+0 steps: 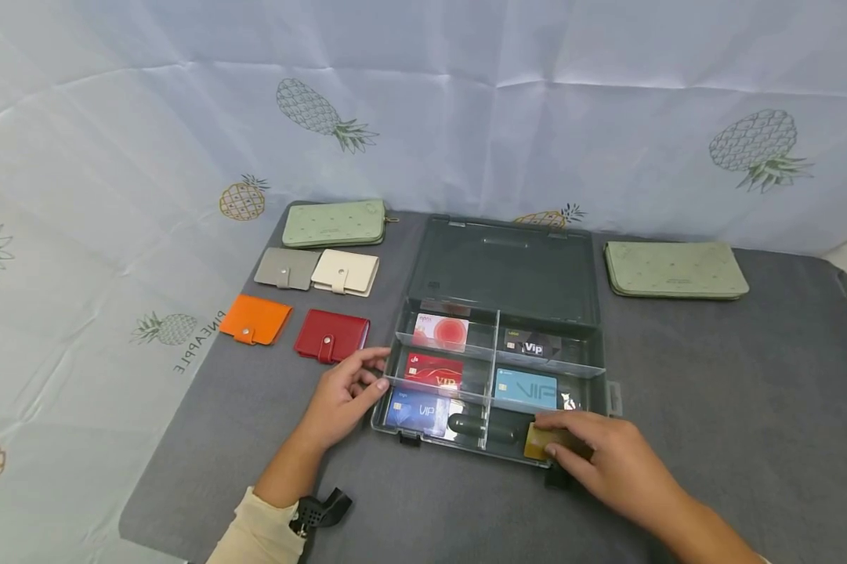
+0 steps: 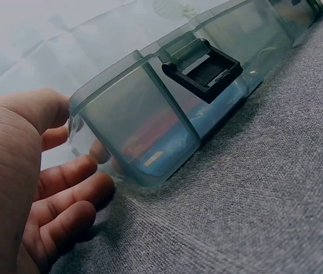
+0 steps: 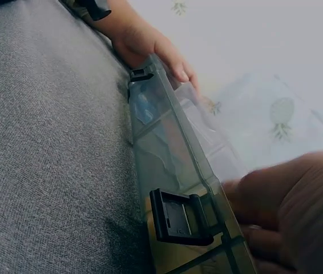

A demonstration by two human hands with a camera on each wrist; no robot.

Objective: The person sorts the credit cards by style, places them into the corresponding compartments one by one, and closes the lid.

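A translucent grey compartment box (image 1: 433, 442) lies with its lid (image 1: 508, 270) folded back. My left hand (image 1: 342, 395) rests at its left front corner, thumb at the rim and loosely bent fingers beside the outer wall. Over the front right compartment, my right hand (image 1: 606, 454) holds a gold card (image 1: 534, 442) between thumb and fingers; its far part is hidden under the hand. Other compartments hold a pink-white card (image 1: 440, 331), a red VIP card (image 1: 432, 370), a blue VIP card (image 1: 416, 411), a light-blue VIP card (image 1: 526, 388) and a black Vip card (image 1: 532, 345).
Left of the box lie orange (image 1: 255, 319), red (image 1: 333, 333), grey (image 1: 285, 268) and cream (image 1: 345, 270) card holders. A green wallet (image 1: 334, 223) is behind them, another green wallet (image 1: 677, 270) right of the lid. A pineapple-print cloth (image 1: 458, 141) hangs behind the grey table (image 1: 733, 423).
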